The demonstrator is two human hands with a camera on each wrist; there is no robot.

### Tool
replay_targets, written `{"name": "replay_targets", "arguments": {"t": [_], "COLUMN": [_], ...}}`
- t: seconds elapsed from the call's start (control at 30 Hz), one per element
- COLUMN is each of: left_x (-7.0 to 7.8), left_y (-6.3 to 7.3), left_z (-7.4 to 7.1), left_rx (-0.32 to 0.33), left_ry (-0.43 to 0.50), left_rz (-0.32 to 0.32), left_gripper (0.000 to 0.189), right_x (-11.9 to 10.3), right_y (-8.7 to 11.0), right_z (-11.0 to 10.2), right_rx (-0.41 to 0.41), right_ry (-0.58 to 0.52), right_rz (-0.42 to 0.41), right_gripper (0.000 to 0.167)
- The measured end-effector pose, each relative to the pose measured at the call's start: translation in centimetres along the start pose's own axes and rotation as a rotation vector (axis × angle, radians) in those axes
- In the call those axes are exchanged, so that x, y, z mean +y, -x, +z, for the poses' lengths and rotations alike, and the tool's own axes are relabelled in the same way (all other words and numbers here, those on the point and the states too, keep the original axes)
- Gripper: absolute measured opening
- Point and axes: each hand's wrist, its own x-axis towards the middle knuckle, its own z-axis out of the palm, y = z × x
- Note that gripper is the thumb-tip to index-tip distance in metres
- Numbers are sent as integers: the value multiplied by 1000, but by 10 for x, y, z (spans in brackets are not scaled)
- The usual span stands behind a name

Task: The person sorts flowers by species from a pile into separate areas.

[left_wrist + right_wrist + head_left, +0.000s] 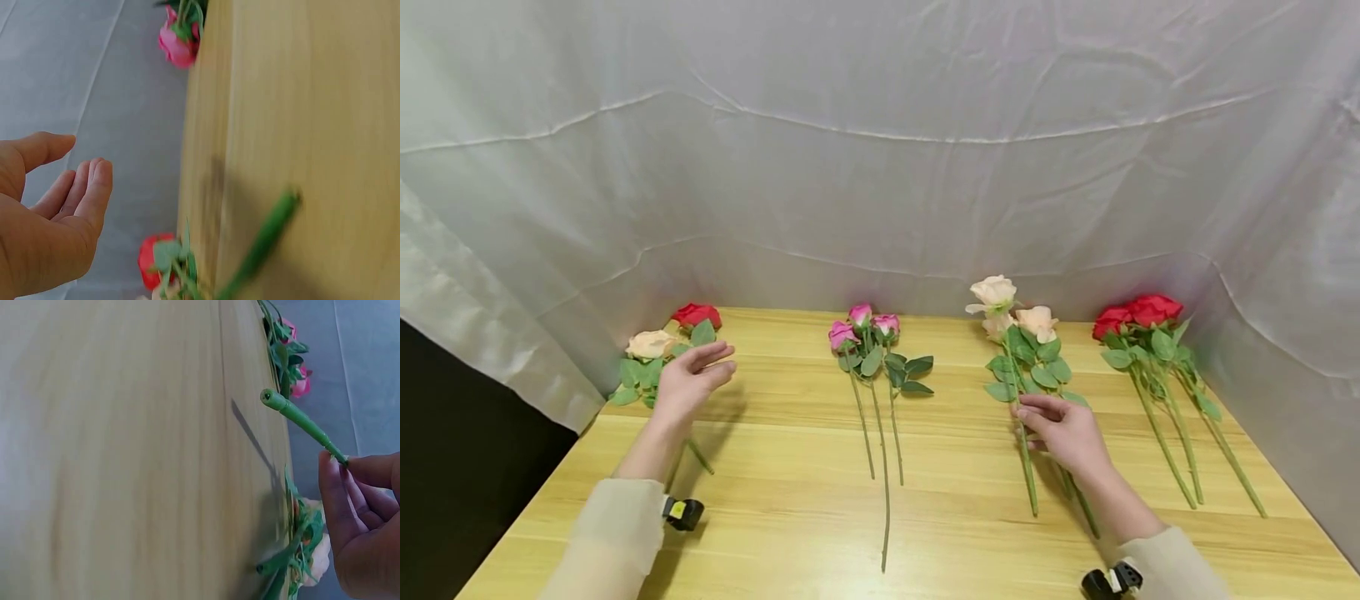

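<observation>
My right hand pinches the green stem of a pale peach rose between thumb and fingers. This rose is tilted, its bloom overlapping the peach roses lying behind it on the table. In the right wrist view, the cut end of the held stem sticks out beyond the fingertips, above the wood. My left hand hovers with relaxed fingers and holds nothing. Beneath and beside it lie a red rose and a peach rose, their stems partly hidden by the arm.
Three pink roses with thin stems lie at the middle of the wooden table. Several red roses lie at the far right. A grey-white curtain hangs along the back and sides.
</observation>
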Motion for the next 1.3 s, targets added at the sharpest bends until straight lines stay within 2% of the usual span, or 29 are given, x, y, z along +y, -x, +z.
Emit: {"name": "replay_targets", "arguments": {"t": [0.27, 0.53, 0.73, 0.93, 1.1, 1.3], "left_x": [-15, -29, -37, -45, -50, -54], "left_y": [5, 3, 0, -5, -9, -14], "left_z": [-32, -50, -61, -68, -71, -71], "left_rx": [16, -14, -20, -34, -56, -55], "left_ry": [-61, -219, -162, -125, -74, -34], "left_rz": [-30, -107, -173, -208, -238, -260], "left_gripper": [62, 69, 72, 72, 71, 68], "right_x": [1, 7, 11, 13, 14, 16], "right_y": [-3, -6, -8, -12, -14, -16], "right_z": [-6, -12, -13, -13, -13, -13], "right_rx": [11, -18, -51, -107, -149, -159], "right_ry": [50, 52, 52, 45, 89, 99], "right_rz": [51, 62, 78, 76, 55, 51], "right_gripper": [39, 36, 36, 37, 38, 37]}}
